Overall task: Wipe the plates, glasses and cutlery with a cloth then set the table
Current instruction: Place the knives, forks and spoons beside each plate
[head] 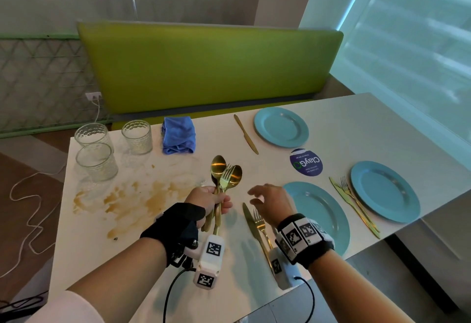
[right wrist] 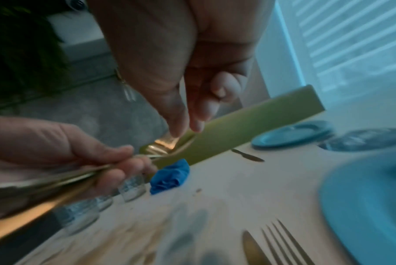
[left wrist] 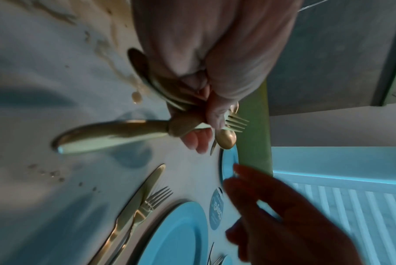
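My left hand point(head: 212, 201) grips a bundle of gold cutlery point(head: 225, 175), spoons and a fork, heads up above the white table point(head: 178, 284). The same bundle point(left wrist: 228, 129) shows in the left wrist view. My right hand point(head: 267, 200) hovers just right of it, fingers loosely spread, holding nothing. A gold knife and fork point(head: 254, 223) lie left of the near blue plate point(head: 323, 218). Another knife and fork point(head: 354, 203) lie beside the right plate point(head: 384, 190). A lone knife point(head: 246, 134) lies by the far plate point(head: 280, 126). A folded blue cloth point(head: 178, 135) sits at the back.
Three ribbed glasses point(head: 96, 162) stand at the table's back left. A brown spill point(head: 132, 200) stains the left half. A round blue sticker point(head: 305, 162) lies between the plates. A green bench point(head: 209, 65) runs behind; a white cable point(head: 25, 203) lies on the floor.
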The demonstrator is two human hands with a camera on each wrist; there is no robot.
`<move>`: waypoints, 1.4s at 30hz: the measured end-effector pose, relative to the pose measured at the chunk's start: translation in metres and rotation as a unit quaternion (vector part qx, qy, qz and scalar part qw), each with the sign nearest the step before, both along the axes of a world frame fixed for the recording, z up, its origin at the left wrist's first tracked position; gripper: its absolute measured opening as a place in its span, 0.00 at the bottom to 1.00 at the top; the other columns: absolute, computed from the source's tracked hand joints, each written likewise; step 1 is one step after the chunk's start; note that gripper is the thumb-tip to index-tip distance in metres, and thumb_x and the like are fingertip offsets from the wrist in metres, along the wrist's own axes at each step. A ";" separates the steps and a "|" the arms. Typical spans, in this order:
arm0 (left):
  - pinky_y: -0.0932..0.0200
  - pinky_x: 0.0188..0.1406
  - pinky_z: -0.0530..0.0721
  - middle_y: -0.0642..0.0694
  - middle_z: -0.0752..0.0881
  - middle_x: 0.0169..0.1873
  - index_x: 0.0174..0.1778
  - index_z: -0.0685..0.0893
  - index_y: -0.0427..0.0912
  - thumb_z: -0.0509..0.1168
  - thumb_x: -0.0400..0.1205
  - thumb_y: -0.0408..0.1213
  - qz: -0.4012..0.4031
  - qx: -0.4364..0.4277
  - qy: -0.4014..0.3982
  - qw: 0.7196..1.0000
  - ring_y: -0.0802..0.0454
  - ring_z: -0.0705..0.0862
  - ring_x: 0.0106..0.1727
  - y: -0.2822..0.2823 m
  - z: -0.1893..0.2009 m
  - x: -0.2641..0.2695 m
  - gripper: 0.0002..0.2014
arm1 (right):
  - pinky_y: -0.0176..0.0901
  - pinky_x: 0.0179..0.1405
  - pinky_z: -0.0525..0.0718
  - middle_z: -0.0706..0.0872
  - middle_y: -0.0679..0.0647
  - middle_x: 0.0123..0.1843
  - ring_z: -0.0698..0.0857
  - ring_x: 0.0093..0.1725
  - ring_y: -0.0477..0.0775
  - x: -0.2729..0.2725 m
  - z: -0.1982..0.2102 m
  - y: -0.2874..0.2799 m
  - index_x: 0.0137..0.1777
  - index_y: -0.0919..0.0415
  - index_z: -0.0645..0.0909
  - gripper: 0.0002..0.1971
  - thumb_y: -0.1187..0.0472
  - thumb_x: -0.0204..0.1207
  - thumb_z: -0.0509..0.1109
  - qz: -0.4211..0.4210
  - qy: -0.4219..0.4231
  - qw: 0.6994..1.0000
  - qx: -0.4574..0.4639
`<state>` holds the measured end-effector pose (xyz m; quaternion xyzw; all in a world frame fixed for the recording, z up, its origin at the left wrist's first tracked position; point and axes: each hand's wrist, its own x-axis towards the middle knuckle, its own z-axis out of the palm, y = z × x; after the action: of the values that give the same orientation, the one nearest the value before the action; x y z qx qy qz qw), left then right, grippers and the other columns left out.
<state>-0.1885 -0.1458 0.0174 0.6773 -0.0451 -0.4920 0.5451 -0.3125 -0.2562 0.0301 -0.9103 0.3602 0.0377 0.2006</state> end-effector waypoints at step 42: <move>0.56 0.30 0.90 0.34 0.85 0.32 0.40 0.82 0.32 0.60 0.81 0.23 -0.011 0.083 0.020 0.996 0.48 0.87 0.25 -0.122 -0.009 0.095 0.07 | 0.52 0.52 0.84 0.84 0.55 0.56 0.83 0.53 0.60 0.144 0.003 -0.129 0.56 0.55 0.85 0.11 0.56 0.78 0.64 0.433 0.084 0.897 -0.022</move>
<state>-0.0930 -0.2680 0.0080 0.7097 -0.0012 -0.5135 0.4822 -0.1689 -0.3854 0.0330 -0.9739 -0.0530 0.1893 0.1136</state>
